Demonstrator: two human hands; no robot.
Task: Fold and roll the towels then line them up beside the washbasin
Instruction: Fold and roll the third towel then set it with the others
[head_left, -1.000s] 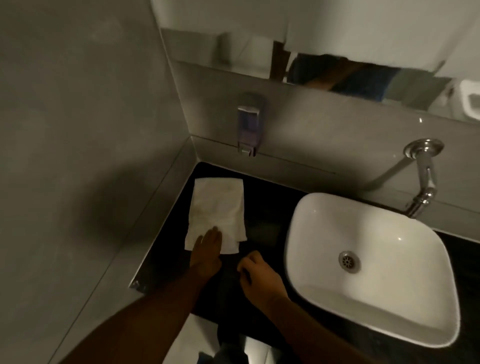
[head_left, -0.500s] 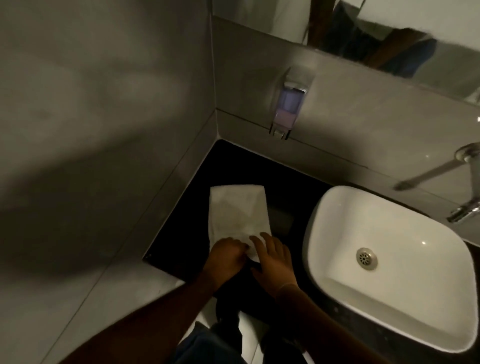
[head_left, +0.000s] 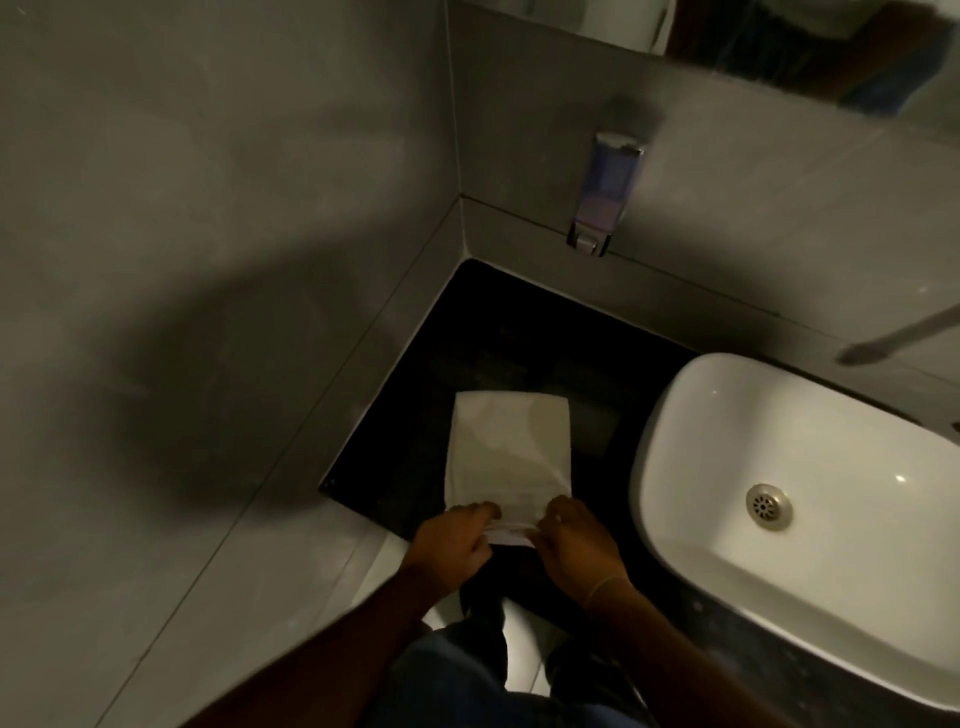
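Note:
A white towel (head_left: 506, 452), folded into a long narrow strip, lies flat on the black counter (head_left: 415, 415) left of the white washbasin (head_left: 727, 415). Its near end is turned up into a small fold. My left hand (head_left: 452, 543) pinches the left side of that near end. My right hand (head_left: 574, 540) pinches the right side. Both hands sit at the counter's front edge, close together, with the towel's edge between them.
Grey tiled walls meet in a corner behind the counter. A soap dispenser (head_left: 605, 192) hangs on the back wall above the counter. A mirror edge (head_left: 831, 47) runs along the top right. The basin drain (head_left: 769, 506) shows at the right.
The view has shifted left and down. My right hand came from the bare counter onto the towel's near end beside my left hand, and both now grip that end, which is curled up.

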